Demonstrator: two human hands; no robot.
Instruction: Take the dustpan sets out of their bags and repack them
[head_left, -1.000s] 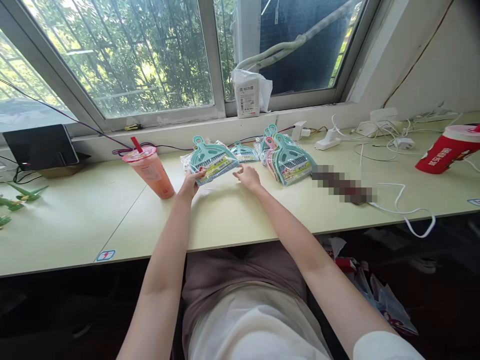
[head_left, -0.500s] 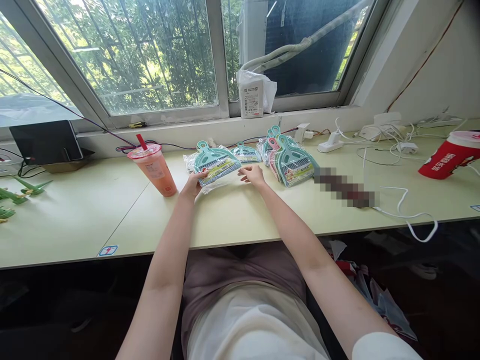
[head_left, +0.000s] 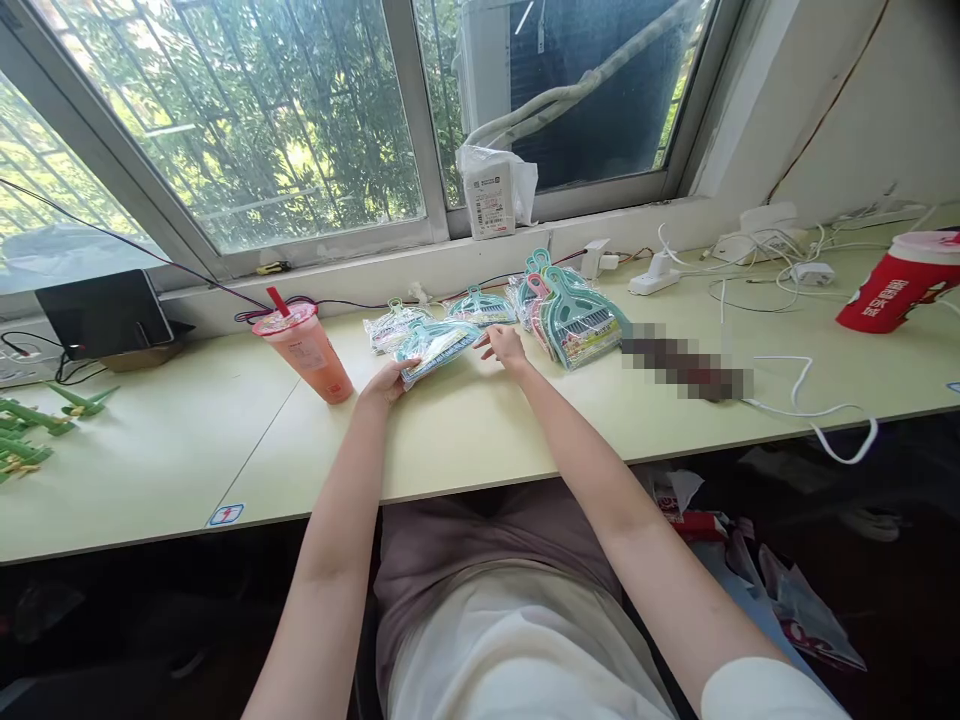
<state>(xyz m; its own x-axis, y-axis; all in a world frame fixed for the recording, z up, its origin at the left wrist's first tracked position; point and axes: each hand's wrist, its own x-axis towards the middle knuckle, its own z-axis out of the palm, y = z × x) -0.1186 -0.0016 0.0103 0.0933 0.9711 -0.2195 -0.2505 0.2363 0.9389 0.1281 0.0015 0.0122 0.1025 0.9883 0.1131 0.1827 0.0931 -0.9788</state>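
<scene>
My left hand (head_left: 388, 381) grips the lower left edge of a plastic-wrapped dustpan and brush set (head_left: 437, 345), held tilted nearly flat above the table. At its right corner is my right hand (head_left: 502, 345), fingers curled together; whether they pinch the clear wrapper is too small to make out. Just behind lie two more wrapped sets, one on the left (head_left: 394, 325) and one in the middle (head_left: 482, 306). Right of my right hand, several wrapped teal sets (head_left: 585, 322) overlap in a pile, with a pink one (head_left: 536, 300) among them.
A pink drink cup (head_left: 307, 350) with a red straw stands left of my left hand. Farther left are a black tablet (head_left: 105, 312) and green leafy pieces (head_left: 34, 420). On the right are a blurred-out item (head_left: 686, 368), white cables (head_left: 806, 395) and a red cup (head_left: 885, 295).
The dustpan and brush set in my left hand has tipped back from facing me to nearly flat, uncovering the wrapped set behind it. My right hand stays by its right corner.
</scene>
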